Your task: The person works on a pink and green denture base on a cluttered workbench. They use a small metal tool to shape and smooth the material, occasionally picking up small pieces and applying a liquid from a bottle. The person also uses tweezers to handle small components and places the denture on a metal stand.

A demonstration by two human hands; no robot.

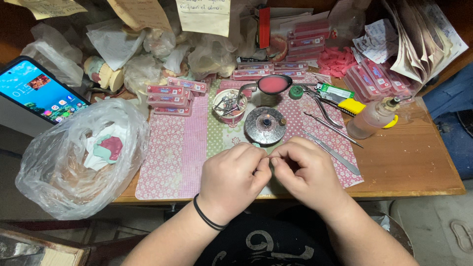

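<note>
Head view, looking straight down. Nearest: left hand (231, 180), black band at the wrist, and right hand (306, 173), meeting at the front edge of the desk (409, 162). Fingertips of both hands pinched together on something tiny between them; too small to tell what it is. It sits just above the pink patterned mat (172, 157), close to the body.

Just beyond the hands: round metal burner (265, 125), no flame to be seen. Beside it a small pot (228, 106) full of metal tools, and a spoon (273, 84) holding pink wax. To the right, loose metal picks (332, 129), and a squeeze bottle (373, 118) lying on its side.

Left: clear plastic bag (79, 157) with a pink and white cast inside; phone (42, 91) propped up, screen lit.

Far edge: flat pink boxes (172, 93) in stacks, wrapped plaster casts, paper notes pinned above.

Progress, as a judgement: fine hand work seems under way. Tools lie idle and no finished piece shows, so most looks left to do.
</note>
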